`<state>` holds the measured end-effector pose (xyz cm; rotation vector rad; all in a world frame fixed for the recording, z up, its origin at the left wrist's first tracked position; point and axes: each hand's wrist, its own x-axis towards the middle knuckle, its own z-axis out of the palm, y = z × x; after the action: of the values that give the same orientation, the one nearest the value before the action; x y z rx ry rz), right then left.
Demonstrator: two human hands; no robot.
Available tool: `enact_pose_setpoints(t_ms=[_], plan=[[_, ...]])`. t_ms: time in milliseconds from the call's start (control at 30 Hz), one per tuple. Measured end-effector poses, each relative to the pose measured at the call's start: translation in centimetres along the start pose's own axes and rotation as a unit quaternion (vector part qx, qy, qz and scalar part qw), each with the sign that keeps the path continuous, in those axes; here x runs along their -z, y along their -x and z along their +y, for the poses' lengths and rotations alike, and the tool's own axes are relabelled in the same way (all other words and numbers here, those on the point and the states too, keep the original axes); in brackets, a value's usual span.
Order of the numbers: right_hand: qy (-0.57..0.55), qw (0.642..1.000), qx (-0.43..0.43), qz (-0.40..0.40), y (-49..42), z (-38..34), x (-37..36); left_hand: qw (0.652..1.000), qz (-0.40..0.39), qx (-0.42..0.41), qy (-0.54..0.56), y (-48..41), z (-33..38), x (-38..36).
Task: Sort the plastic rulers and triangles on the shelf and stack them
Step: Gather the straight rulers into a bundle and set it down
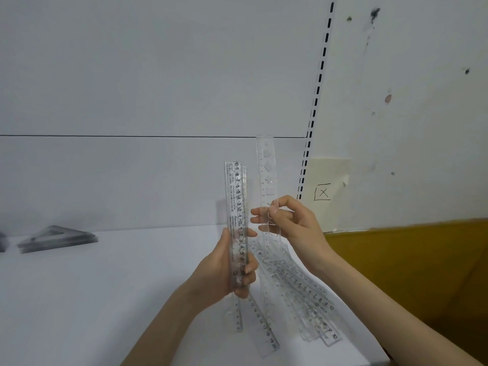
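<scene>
Left hand, head view: fingers curled tight round lower part of ruler bundle. Bundle upright, printed scales facing camera, bottom ends poking out below fist. Right hand: thumb and forefinger pinched on single clear ruler near mid-length, other fingers spread toward bundle. Also upright, just beside bundle, no contact visible. Looks like a stencil type: cut-out shapes, faint markings.

Loose ruler pile lying on white shelf, below and right of both hands, fanned and overlapping, close to shelf's right edge. Triangle stack sitting far left on shelf, well apart from rulers, blurred. Something dark at left frame edge, too cropped to identify.

Step in hand, as a judgement: gathering rulers one at a time into left-hand bundle. Triangles look sorted; rulers partway, plenty left in pile.

Next move, probably: lay single ruler flat against bundle face, line up long edges and ends, ease left thumb just enough to admit it, clamp again. Calls for matching orientation. Clear plastic likely slippery, so some risk of bundle fanning out during regrip. After that, back to pile for next piece.

Background: slotted upright on back panel, paper note with boxed X on wall, mustard surface right of shelf.
</scene>
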<state>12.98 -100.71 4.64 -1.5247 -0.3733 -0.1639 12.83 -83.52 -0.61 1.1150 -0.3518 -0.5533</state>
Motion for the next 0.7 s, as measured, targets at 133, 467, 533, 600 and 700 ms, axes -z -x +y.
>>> enact_pose_setpoints(t_ms=[133, 467, 533, 600, 700], plan=[[-0.007, 1.000, 0.015, 0.025, -0.2, -0.1, 0.1, 0.999, 0.024, -0.013, -0.023, -0.1, 0.0, 0.0], [-0.022, 0.999, -0.009, 0.048, 0.1, -0.3, 1.0, 0.996, 0.034, -0.064, -0.059, 0.1, -0.2, 0.2], [-0.022, 0.999, -0.006, 0.049, 0.1, -0.3, 1.1, 0.996, 0.035, -0.064, -0.060, 0.1, -0.2, 0.2], [-0.024, 0.998, -0.005, 0.050, 0.1, -0.3, 1.2, 0.996, 0.035, -0.063, -0.059, 0.1, -0.2, 0.1], [-0.026, 0.998, -0.004, 0.051, 0.2, -0.1, 1.3, 0.996, 0.034, -0.063, -0.058, 0.0, -0.1, 0.1]])
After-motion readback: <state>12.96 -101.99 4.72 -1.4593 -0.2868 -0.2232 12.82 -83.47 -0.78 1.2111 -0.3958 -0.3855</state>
